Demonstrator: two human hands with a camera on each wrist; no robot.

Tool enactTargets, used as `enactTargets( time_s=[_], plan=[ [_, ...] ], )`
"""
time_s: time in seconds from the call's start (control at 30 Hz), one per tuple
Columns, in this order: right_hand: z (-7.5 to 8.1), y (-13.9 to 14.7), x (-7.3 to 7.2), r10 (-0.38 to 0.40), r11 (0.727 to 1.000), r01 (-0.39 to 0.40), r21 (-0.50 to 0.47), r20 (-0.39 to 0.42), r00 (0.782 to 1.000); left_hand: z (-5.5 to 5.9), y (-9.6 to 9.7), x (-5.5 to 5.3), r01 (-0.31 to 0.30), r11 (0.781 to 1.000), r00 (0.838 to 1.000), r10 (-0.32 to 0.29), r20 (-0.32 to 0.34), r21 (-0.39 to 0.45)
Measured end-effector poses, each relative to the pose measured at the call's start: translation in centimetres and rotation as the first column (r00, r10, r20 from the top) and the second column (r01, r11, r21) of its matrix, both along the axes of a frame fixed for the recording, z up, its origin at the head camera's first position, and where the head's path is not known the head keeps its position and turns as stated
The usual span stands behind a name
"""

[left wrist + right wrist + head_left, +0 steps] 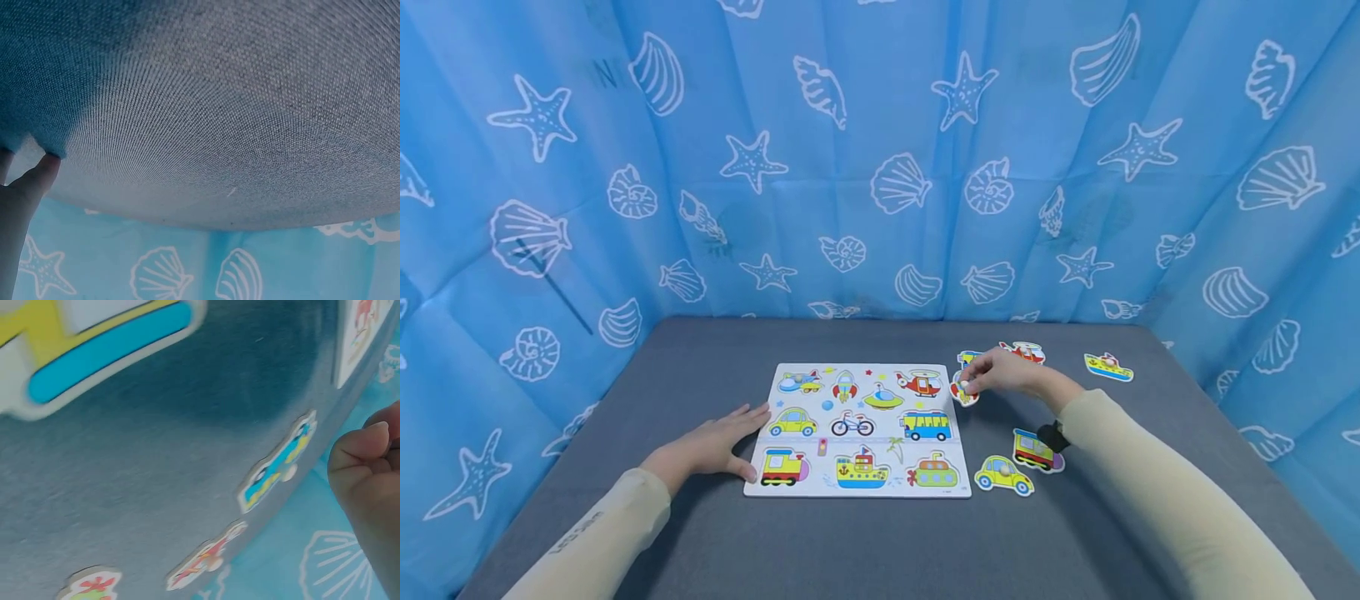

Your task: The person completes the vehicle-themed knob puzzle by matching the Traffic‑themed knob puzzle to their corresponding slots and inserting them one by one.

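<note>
A white peg puzzle board (857, 492) printed with vehicles lies on the grey table. My left hand (718, 442) rests at its left edge, fingers spread, thumb by the lower left corner. Just past the board's upper right edge, my right hand (1011, 372) pinches a red, white and blue rocket puzzle piece (962, 395). In the right wrist view the thumb and fingers of that hand (369, 450) are curled together, and the rocket is hidden. Close to this hand lie a bus piece (278, 465) and a helicopter piece (203, 561).
To the board's lower right are a yellow car piece (1004, 477) and a train piece (1036, 450), the latter beside the right sleeve. A ship piece (1108, 367) lies farther right. Behind the table hangs a blue curtain (865, 150) with shells and starfish.
</note>
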State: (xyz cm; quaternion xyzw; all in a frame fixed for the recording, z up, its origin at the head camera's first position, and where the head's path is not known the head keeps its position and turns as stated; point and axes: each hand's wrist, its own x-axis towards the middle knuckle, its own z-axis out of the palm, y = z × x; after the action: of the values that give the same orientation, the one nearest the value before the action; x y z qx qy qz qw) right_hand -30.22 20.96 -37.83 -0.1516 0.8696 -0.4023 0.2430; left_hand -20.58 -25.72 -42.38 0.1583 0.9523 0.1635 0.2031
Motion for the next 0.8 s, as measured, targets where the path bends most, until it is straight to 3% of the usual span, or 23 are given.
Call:
enactTargets(
  time_s=[0.3, 0.8],
  plan=[
    [0.4, -2.1, -0.2, 0.030, 0.999, -0.031, -0.019, -0.043, 0.999, 0.0, 0.0, -0.1, 0.005, 1.000, 1.000, -0.005, 0.000, -0.006],
    [0.7, -4.8, -0.9, 0.051, 0.998, -0.052, -0.045, -0.026, 0.998, -0.2, 0.0, -0.4, 0.014, 1.000, 1.000, -0.014, 0.007, -0.023]
  ],
)
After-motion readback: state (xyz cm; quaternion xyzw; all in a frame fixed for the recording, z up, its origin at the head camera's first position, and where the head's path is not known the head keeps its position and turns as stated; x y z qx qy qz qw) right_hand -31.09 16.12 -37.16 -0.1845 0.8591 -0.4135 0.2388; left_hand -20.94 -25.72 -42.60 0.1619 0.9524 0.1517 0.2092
